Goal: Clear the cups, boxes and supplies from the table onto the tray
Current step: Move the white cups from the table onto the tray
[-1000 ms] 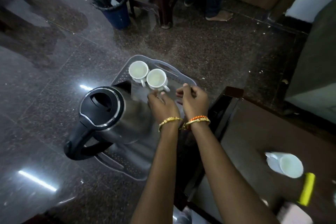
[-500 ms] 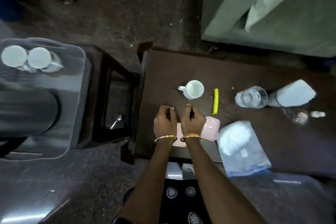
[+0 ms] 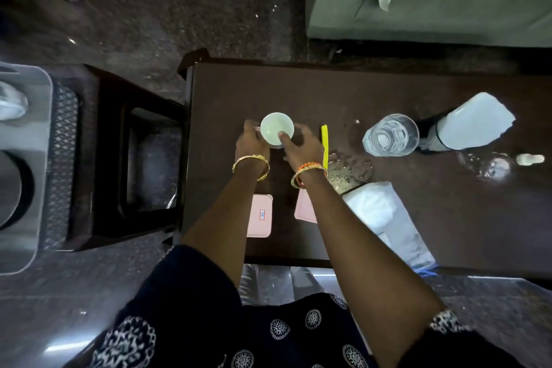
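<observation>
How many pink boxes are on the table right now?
2. One pink box lies near the front edge of the dark table, beside the left forearm. The second pink box lies right of it, partly hidden under the right forearm. More could be hidden.

the bench (image 3: 343,92) looks like dark wood with a dull sheen. the cup (image 3: 276,128) is glossy white ceramic, the tumbler (image 3: 390,134) clear glass, the tray (image 3: 27,164) smooth grey plastic, the floor (image 3: 179,9) polished speckled stone.
</observation>
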Demonstrator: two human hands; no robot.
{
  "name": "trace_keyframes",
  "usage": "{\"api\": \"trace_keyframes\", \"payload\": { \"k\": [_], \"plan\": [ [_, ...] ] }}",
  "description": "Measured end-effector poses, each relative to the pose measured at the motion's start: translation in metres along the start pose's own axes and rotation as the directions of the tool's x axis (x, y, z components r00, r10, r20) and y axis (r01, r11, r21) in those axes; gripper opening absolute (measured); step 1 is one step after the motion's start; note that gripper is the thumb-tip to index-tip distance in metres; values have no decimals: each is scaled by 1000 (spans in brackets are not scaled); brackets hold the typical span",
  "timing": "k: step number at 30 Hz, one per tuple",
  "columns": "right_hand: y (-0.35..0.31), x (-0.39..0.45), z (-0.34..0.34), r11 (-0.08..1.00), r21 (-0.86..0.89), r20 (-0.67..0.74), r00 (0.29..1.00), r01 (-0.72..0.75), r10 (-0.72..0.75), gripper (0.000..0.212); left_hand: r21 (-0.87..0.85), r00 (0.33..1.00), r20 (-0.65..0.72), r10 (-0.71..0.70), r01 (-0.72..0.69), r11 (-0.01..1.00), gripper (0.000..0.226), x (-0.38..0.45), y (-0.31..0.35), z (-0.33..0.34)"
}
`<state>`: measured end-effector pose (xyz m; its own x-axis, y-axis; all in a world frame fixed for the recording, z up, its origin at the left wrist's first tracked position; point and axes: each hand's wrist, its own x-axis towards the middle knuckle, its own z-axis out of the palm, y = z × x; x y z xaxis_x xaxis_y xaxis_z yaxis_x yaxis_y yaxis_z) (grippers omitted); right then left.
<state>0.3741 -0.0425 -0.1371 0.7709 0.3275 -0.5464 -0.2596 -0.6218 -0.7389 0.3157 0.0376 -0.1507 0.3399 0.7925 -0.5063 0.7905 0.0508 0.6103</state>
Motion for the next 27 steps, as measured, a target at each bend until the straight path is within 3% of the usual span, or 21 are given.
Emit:
{"api": "trace_keyframes", "payload": {
  "k": [7, 10, 13, 19, 23, 27],
  "plan": [
    [-11, 5, 7, 978, -208, -36, 998, 33, -41, 32, 119, 998, 61, 1, -8, 993, 21, -5, -16, -18],
    [-37, -9, 13, 976, -206, -23, 997, 65, -72, 29, -152, 993, 111, -39, 56, 987, 10, -10, -21, -49],
    [-73, -31, 35, 978, -160, -17, 990, 135, -140, 25, -440, 990, 129, -60, 111, 891, 14, -20, -29, -104],
    [-170, -79, 126, 916, -104, 134, 918, 388, -374, 21, -708, 987, -107, -116, 6, 706, 22, -27, -48, -242],
    [-223, -102, 209, 815, -147, 264, 816, 561, -514, 15, -808, 926, -283, -251, -89, 582, 26, -8, -74, -311],
    [-239, -107, 265, 777, -217, 350, 790, 591, -503, 12, -906, 887, -255, -385, -80, 416, 27, 18, -93, -333]
  ]
}}
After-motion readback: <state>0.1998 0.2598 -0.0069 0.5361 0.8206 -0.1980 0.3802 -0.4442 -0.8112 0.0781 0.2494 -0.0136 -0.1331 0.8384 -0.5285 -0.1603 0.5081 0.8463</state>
